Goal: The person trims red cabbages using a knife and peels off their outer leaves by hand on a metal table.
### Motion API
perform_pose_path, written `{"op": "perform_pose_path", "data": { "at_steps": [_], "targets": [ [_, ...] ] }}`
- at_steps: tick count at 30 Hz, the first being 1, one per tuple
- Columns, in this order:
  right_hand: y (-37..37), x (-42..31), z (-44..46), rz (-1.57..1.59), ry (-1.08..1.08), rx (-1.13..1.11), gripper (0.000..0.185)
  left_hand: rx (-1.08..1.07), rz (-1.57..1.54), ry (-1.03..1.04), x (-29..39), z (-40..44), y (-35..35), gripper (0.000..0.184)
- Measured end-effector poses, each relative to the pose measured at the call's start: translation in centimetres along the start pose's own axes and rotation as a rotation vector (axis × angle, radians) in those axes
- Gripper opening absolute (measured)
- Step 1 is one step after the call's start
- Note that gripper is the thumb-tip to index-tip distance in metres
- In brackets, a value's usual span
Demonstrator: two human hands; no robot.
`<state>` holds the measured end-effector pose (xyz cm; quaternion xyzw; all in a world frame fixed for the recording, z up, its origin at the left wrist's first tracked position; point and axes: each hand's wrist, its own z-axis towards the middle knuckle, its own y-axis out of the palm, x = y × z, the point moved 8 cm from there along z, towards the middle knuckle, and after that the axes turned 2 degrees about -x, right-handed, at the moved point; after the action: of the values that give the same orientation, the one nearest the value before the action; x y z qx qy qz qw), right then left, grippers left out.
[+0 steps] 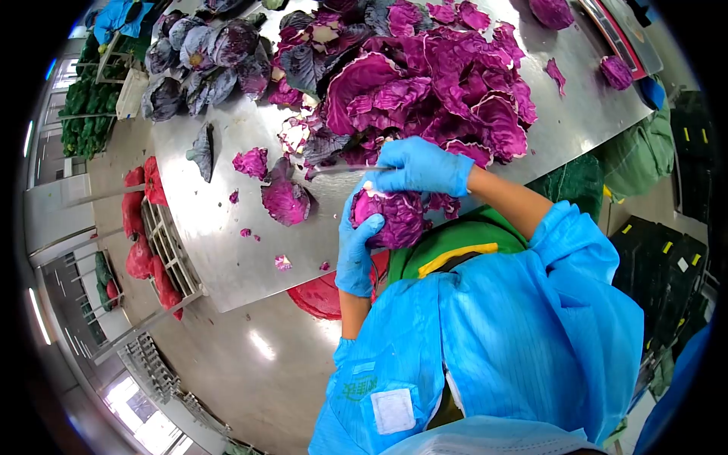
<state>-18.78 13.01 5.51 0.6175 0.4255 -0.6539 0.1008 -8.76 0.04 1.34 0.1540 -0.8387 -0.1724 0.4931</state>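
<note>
My left hand (358,246), in a blue glove, is wrapped round the side of a purple cabbage (402,221) near the table's front edge. Above the cabbage, my right hand (425,167), also gloved, grips a knife. Its thin blade (349,168) points left, close to the pale stem end of the cabbage; the handle is hidden in my fist. Just beyond my hands lies a big heap of loose purple leaves (432,83). Cut leaf pieces (285,202) lie left of my left hand.
Dark untrimmed cabbages (212,53) are piled at the far left of the metal table (227,258). A small trimmed cabbage (616,73) sits near a scale (618,34) at the right. Red sacks (140,227) stand on a rack to the left; dark crates (656,265) are at right.
</note>
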Motion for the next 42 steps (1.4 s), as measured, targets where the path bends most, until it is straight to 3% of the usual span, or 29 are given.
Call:
{"op": "perform_pose_path", "data": {
  "at_steps": [2,3,6,8,9,13,16,19,22,25,28,29,30,32,33,34,37,38,39,40,42],
  "targets": [
    [-0.6,1.5,-0.7,0.475,0.313,0.037,0.029,-0.026,-0.057,-0.033,-0.5,-0.4,-0.1,0.08],
    [-0.6,3.1,-0.5,0.575,0.258,0.108,0.031,-0.004,-0.119,-0.069,-1.9,-0.6,-1.2,0.077],
    [-1.5,0.9,-2.3,0.37,0.131,0.024,0.055,0.003,-0.337,-0.135,-3.1,-1.0,-1.7,0.077],
    [-1.3,-2.7,-2.9,0.18,-0.126,-0.025,0.078,-0.018,-0.483,-0.159,-3.4,-0.7,-1.6,0.077],
    [-0.6,-3.4,-2.8,0.185,-0.14,-0.11,0.084,-0.044,-0.402,-0.168,-3.3,-0.9,-1.5,0.08],
    [0.5,-2.8,-1.6,0.125,-0.143,-0.292,0.08,-0.075,-0.344,-0.213,-3.4,-1.0,-1.4,0.078],
    [0.5,-3.2,-1.7,-0.043,-0.322,-0.261,0.075,-0.092,-0.36,-0.275,-3.2,-1.5,-0.7,0.074],
    [0.5,-4.5,-2.5,-0.22,-0.344,-0.274,0.067,-0.151,-0.379,-0.289,-3.1,-1.8,-0.5,0.07],
    [0.1,-5.9,-3.0,-0.204,-0.35,-0.313,0.059,-0.129,-0.451,-0.287,-3.3,-1.5,-0.6,0.066],
    [-0.1,-7.0,-3.6,-0.413,-0.434,-0.285,0.054,-0.204,-0.669,-0.301,-3.8,-1.6,-1.1,0.064],
    [-0.7,-6.1,-3.3,-0.346,-0.501,-0.07,0.05,-0.233,-0.756,-0.306,-4.3,-1.6,-2.2,0.063],
    [-1.6,-5.9,-3.2,-0.18,-0.53,0.021,0.028,-0.293,-0.823,-0.314,-4.1,-1.6,-1.9,0.063],
    [-3.0,-5.4,-3.1,-0.165,-0.533,0.169,0.017,-0.353,-0.89,-0.324,-3.9,-1.7,-1.6,0.063],
    [-6.4,-3.1,-2.0,0.07,-0.415,0.476,0.012,-0.34,-0.826,-0.31,-4.3,-2.6,-2.6,0.064],
    [-7.8,-1.0,-1.6,-0.121,-0.079,0.443,0.022,-0.346,-0.815,-0.293,-4.4,-2.8,-2.9,0.064],
    [-9.1,-1.6,-2.2,-0.117,-0.198,0.581,0.044,-0.35,-0.802,-0.279,-4.5,-3.1,-3.2,0.065],
    [-2.8,-4.1,-2.7,0.091,-0.13,-0.051,0.085,-0.158,-0.521,-0.263,-3.1,-3.3,-1.8,0.072],
    [-0.7,-4.4,-2.4,0.099,-0.265,-0.096,0.087,-0.095,-0.381,-0.259,-2.7,-3.2,-1.7,0.074],
    [0.8,-3.4,-2.0,0.156,-0.228,-0.192,0.083,-0.391,-1.06,-0.302,-3.1,-3.1,-0.6,0.075],
    [1.9,-3.2,-1.6,0.214,-0.188,-0.289,0.079,-0.402,-1.025,-0.301,-3.4,-3.1,-0.8,0.075],
    [3.5,-0.8,-1.2,0.666,0.166,-0.482,0.067,-0.421,-0.958,-0.295,-3.8,-3.3,-1.1,0.076]
  ]
}}
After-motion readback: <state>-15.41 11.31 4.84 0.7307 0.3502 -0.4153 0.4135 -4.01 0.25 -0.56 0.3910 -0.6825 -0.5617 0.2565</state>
